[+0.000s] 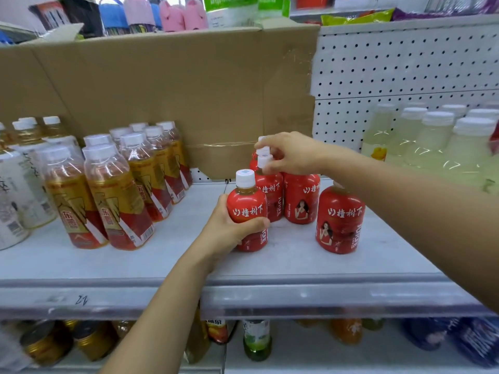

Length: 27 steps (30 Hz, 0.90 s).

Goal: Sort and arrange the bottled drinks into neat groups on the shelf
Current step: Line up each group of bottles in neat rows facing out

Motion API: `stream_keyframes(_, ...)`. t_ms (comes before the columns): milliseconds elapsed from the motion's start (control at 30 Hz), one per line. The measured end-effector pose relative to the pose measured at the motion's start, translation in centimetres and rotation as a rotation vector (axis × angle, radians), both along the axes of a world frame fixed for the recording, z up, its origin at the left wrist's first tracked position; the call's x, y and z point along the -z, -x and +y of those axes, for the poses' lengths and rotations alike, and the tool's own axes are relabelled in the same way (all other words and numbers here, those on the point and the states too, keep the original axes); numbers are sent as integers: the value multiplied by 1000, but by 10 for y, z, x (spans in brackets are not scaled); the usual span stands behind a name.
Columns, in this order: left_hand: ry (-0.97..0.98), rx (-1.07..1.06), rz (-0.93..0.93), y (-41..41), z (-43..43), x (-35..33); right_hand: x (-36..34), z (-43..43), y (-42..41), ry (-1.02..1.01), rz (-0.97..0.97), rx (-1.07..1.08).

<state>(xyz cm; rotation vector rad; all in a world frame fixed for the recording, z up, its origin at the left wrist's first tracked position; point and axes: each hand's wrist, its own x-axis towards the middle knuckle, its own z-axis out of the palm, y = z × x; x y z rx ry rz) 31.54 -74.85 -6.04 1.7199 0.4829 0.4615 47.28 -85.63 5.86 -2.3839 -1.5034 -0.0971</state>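
Several short red-labelled bottles with white caps stand in a cluster on the grey shelf. My left hand grips the front red bottle round its body, and the bottle stands on the shelf. My right hand pinches the white cap of a second red bottle just behind it. Another red bottle stands beside that one. A further red bottle stands apart at the right, its cap hidden by my right forearm.
Tall gold-and-red tea bottles stand in rows at the left, white-labelled bottles beyond them. Pale yellow drinks fill the right. A cardboard box stands behind. More bottles sit on the lower shelf.
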Motion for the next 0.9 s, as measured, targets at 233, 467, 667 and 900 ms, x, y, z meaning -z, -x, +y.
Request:
stream_keyframes(233,-215,22,103,1,-8,3,46,-116,21,-488,453,196)
stream_keyframes(467,-360,14,92,-6,-27,7,110,-123,38,-551,629,304)
stream_keyframes(667,-470,-59,58,-5,-29,11,115,-98,41,-528,661,219)
stream_keyframes(900,-502,-75,37,-10,-26,17,113,-94,42,-534,702,184)
